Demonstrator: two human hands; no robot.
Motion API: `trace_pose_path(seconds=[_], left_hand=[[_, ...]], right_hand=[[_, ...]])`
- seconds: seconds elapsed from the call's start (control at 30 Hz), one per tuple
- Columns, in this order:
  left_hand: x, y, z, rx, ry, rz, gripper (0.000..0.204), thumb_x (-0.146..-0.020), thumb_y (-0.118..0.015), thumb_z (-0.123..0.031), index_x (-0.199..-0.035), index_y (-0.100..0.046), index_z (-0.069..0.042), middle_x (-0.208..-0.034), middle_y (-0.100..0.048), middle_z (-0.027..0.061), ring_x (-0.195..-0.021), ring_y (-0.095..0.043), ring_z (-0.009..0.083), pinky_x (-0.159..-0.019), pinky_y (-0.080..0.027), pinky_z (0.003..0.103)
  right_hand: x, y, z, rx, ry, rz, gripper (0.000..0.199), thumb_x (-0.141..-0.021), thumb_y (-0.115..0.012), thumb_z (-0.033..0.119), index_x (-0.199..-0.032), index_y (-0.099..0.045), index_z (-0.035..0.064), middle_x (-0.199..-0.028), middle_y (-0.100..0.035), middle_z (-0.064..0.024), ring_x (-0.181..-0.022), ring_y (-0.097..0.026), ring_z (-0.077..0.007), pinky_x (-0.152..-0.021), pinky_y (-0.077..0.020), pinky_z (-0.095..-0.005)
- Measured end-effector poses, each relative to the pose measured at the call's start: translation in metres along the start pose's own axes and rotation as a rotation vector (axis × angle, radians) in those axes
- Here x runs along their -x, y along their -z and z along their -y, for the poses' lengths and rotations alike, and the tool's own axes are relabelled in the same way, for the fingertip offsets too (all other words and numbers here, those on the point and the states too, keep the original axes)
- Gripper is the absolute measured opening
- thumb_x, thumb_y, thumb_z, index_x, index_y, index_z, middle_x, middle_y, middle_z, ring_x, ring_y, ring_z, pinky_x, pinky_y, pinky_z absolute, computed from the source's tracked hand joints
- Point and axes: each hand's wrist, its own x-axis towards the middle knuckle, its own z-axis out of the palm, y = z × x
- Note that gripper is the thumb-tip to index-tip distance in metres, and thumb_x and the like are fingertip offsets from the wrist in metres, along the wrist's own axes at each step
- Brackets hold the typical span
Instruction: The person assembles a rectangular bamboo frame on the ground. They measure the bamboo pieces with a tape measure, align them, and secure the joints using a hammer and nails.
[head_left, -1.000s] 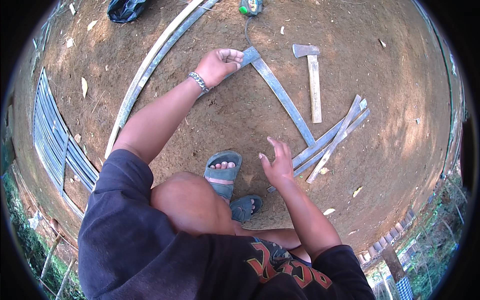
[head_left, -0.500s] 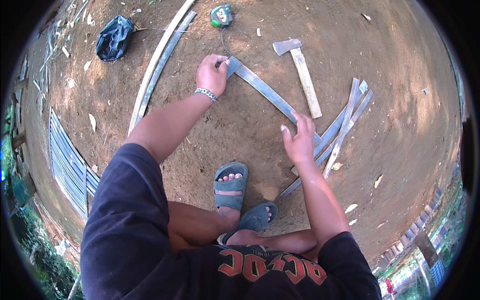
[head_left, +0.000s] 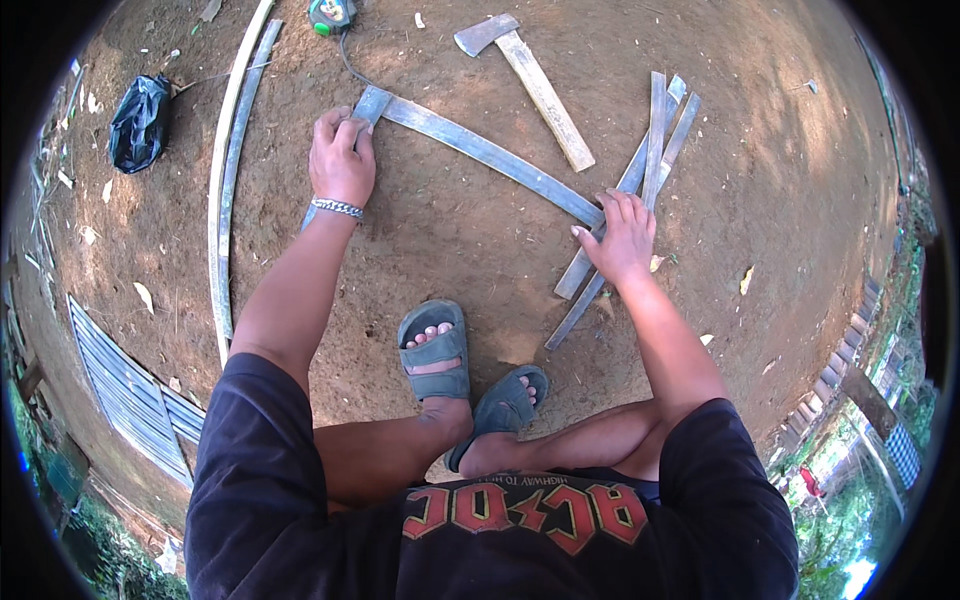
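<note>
The long grey slat (head_left: pixel 480 150) lies flat on the bare earth, its long axis running from upper left, near the tape measure (head_left: pixel 330 14), down to lower right, where it meets the bundle of slats (head_left: pixel 640 190). The left hand (head_left: pixel 340 160) closes over its upper-left end, and the right hand (head_left: pixel 625 240) presses fingers-spread on the lower-right end, gripping nothing. Judged step: aligning the slat; next calls for steady pressure at both ends.
</note>
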Motion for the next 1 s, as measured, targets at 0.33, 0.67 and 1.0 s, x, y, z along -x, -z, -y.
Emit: trace_pose_path(seconds=[0.33, 0.67, 1.0], left_hand=[[-0.006, -0.003, 0.002, 0.043, 0.016, -0.106, 0.008, -0.085, -0.079, -0.012, -0.09, -0.073, -0.008, -0.106, -0.07, 0.0105, -0.105, -0.066, 0.0322, -0.088, -0.055, 0.043], [-0.033, -0.012, -0.005, 0.364, 0.48, -0.039, 0.019, -0.088, -0.079, -0.022, -0.1, -0.08, -0.006, -0.104, -0.077, 0.0112, -0.1, -0.071, 0.0233, -0.091, -0.053, 0.035], [-0.032, -0.02, -0.002, 0.294, 0.338, -0.059, 0.015, -0.084, -0.08, -0.022, -0.093, -0.081, -0.009, -0.097, -0.076, 0.0079, -0.095, -0.068, 0.0261, -0.093, -0.051, 0.037]], right_hand=[[0.012, 0.006, -0.035, -0.09, 0.069, -0.105, 0.073, -0.082, -0.082, 0.038, -0.143, -0.053, 0.0119, -0.144, -0.053, -0.0112, -0.14, -0.041, -0.0337, -0.119, -0.0262, -0.0504], [-0.026, 0.012, 0.056, -0.371, 0.182, -0.209, 0.071, -0.082, -0.081, 0.022, -0.143, -0.048, 0.0074, -0.143, -0.051, -0.0167, -0.137, -0.043, -0.0373, -0.118, -0.0307, -0.0492], [-0.031, 0.016, 0.104, -0.616, 0.196, -0.183, 0.069, -0.083, -0.081, 0.02, -0.143, -0.048, 0.0051, -0.139, -0.052, -0.0205, -0.133, -0.047, -0.0398, -0.113, -0.0374, -0.0491]])
